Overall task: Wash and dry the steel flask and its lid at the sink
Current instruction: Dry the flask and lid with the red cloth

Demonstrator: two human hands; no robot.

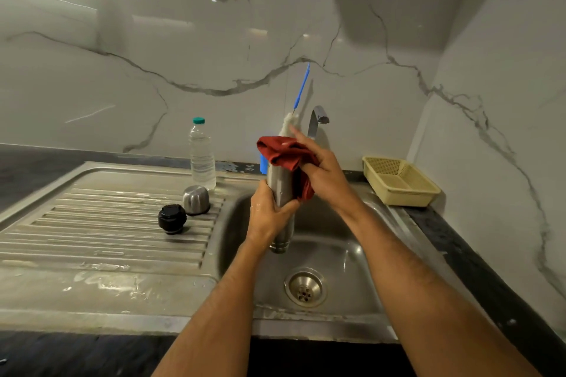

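Left hand (269, 217) gripping flask (280, 190) steady; right hand (318, 168) wiping with red cloth (283, 151); best rotating flask, covering neck.

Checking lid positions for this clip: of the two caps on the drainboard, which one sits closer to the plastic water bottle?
The steel cap, dome-shaped and shiny, stands just in front of the water bottle; the black stopper sits farther forward and left.

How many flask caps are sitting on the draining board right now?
2: a steel cup lid by the water bottle, and a black stopper just in front of it, nearer the camera. None seems hidden.
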